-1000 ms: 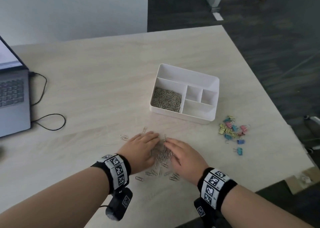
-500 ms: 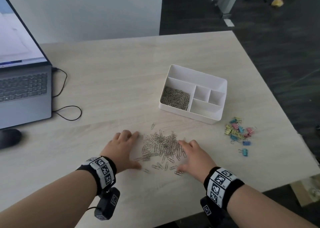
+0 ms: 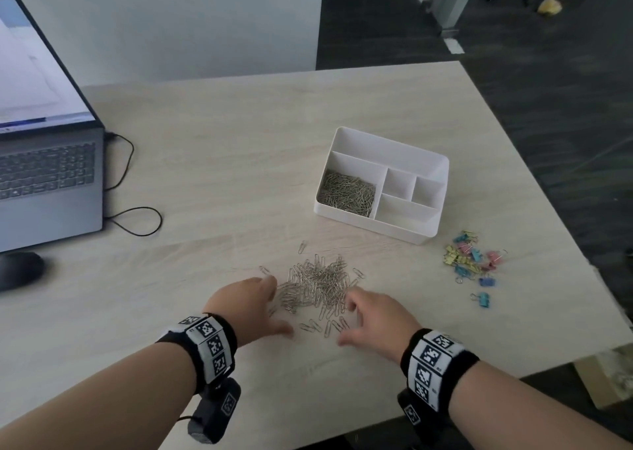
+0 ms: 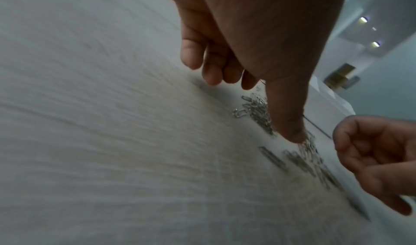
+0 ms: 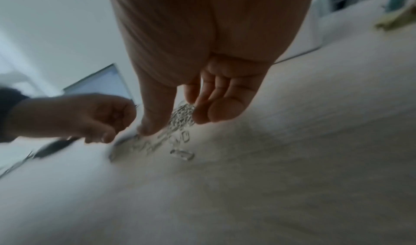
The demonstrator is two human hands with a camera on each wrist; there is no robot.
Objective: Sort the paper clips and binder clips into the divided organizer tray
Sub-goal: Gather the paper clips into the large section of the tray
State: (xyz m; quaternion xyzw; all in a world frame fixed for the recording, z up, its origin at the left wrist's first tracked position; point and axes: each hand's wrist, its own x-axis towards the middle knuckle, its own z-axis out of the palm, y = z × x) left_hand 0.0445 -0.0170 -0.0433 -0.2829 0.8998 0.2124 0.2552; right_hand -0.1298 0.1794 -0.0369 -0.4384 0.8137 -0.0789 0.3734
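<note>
Evidently both hands flanked the loose paper clips to rake them together: the left hand and right hand were cupped, fingers loosely curled — neither gripping anything. The divided organizer tray stood just beyond, its largest compartment already holding clips. Coloured binder clips lay right of the pile, near the table edge — bare wood lay to the left.

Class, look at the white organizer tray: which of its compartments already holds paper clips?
The large compartment at the left end of the organizer tray holds a heap of silver paper clips. The two small squares, the long back section and the right front section show only bare white floor.
</note>
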